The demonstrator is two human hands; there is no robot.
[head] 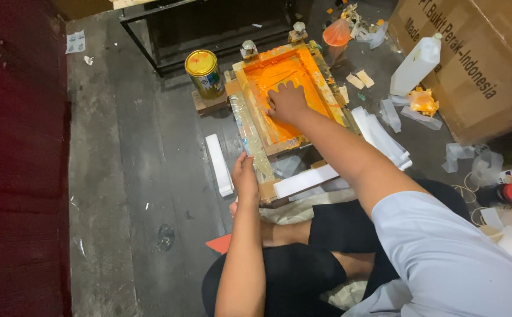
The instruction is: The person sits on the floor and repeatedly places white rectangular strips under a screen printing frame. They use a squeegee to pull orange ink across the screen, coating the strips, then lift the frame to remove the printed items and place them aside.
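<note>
Head cam: right hand (pixel 286 101) fingers spread flat on orange screen frame (pixel 254 136); left hand (pixel 244 175) fingers clamp frame's near edge.

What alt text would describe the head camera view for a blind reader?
A seated person presses the right hand on an orange-inked screen-printing frame on the floor. The left hand holds its near edge; a gold paint can stands beside.

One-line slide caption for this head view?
Right hand presses inside an orange-inked screen frame while left hand steadies its edge.
</note>
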